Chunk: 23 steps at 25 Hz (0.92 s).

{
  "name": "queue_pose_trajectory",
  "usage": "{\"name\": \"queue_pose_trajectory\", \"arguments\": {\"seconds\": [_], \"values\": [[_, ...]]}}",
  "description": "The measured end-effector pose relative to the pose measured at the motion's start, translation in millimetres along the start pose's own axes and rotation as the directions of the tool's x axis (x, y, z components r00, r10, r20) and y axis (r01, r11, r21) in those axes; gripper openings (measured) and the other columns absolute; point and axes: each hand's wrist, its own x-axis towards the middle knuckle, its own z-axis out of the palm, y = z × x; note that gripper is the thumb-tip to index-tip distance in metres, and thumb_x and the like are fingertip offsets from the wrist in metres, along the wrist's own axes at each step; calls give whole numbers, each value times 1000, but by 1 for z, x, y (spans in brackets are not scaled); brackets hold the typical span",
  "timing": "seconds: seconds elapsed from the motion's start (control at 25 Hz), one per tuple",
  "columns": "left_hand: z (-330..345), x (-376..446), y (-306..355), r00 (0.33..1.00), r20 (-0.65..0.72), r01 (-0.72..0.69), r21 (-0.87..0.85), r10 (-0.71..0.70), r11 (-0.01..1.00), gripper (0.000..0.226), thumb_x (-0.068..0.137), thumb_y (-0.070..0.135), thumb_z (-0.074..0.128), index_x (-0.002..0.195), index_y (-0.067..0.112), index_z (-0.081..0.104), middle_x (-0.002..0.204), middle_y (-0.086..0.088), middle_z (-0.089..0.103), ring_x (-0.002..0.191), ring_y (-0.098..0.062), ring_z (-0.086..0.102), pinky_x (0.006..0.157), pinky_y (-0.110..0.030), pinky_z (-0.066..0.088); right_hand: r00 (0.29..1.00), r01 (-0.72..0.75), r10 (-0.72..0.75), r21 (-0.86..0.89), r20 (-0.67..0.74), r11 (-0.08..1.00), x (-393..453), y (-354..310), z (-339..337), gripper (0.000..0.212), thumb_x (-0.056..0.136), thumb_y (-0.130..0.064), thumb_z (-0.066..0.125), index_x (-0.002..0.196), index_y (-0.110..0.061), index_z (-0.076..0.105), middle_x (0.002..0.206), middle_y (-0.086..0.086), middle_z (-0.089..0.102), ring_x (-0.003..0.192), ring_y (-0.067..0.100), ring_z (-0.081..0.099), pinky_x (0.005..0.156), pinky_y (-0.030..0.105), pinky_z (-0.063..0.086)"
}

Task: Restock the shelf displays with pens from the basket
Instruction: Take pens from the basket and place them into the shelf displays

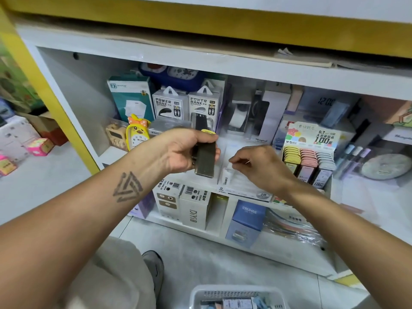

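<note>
White shelving with a yellow frame fills the view, packed with power bank boxes [170, 105], a yellow duck clock [137, 133] and a tiered lead refill display [308, 157] on the right. At the bottom edge, on the pale floor, sits the white basket [196, 295] with more packs of stock in it, within easy reach of the crouching person. The left hand [180, 152] is curled round a dark flat pack [205, 160], thumb and fingers gripping its upper part so it hangs upright in front of the shelf, probably kept ready while a slot is prepared. The right hand [260, 166] reaches into a clear tray [236, 186] on the middle shelf, its fingertips pinched together on or just above a small white pack [226, 175] standing there; whether it truly grips that pack is hard to tell. My guess is that it is straightening or shifting stock to make room. Below, white and blue boxes [247, 219] line the lower shelf. Placing the dark pack looks like the step to come
</note>
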Motion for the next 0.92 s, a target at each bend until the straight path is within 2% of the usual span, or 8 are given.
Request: {"name": "queue_pose_trajectory", "arguments": {"seconds": [0.16,0.28,0.36,0.44,0.56,0.64,0.8,0.92], "values": [[1,-2,-2,1000,-9,-4,-1,4,1000,20,89,4,67,108,1,62,63,-14,69,52,-21,69,49,-32,59,984,-50,55,-32,171,998,0,-4,1,30,96,-8,60,123,-17,71,114,-3,71,101,12,64,89,15,45],[7,-1,-6,1000,13,-11,19,11,1000,12,87,5,70,96,2,63,65,-14,70,56,-22,71,55,-34,61,980,-196,185,205,70,959,0,-9,-8,31,96,-3,57,121,-17,70,100,-2,73,86,14,69,76,9,48],[14,1,-10,998,44,-35,62,33,997,9,85,7,72,92,5,66,69,-11,71,60,-21,70,66,-36,62,953,-288,289,585,94,758,0,-14,-20,20,97,-6,59,113,-13,69,90,7,76,78,22,72,69,21,56],[22,2,-14,995,89,-58,92,50,994,7,85,10,73,91,9,70,75,-9,72,68,-21,70,78,-37,58,933,-333,299,798,202,502,-3,-21,-31,19,93,-17,68,111,-10,67,87,15,75,73,27,70,62,29,56],[39,2,-19,991,120,-75,132,59,988,19,83,12,75,101,8,72,90,-9,76,78,-20,72,77,-34,58,927,-328,321,831,193,448,-13,-20,-39,38,78,-26,78,110,-9,68,79,9,71,65,21,61,56,27,51],[51,4,-22,990,125,-87,147,69,985,37,81,15,78,115,6,69,103,-14,75,86,-22,73,75,-35,61,918,-313,350,883,187,349,-21,-13,-46,34,76,-19,77,106,-3,71,77,9,68,63,18,62,54,23,51],[80,3,-27,973,229,-56,97,32,994,34,82,27,77,106,5,68,77,-10,75,62,-18,72,50,-27,55,902,-296,379,936,208,191,-41,3,-73,20,78,-7,75,97,-2,74,76,12,70,63,13,67,58,18,56],[101,8,-29,972,235,-3,84,-17,996,34,84,44,71,96,13,66,72,-6,70,56,-16,66,51,-25,54,882,-287,447,923,150,256,-54,13,-94,27,82,6,70,106,-6,71,75,16,68,56,18,64,53,22,55]]}}
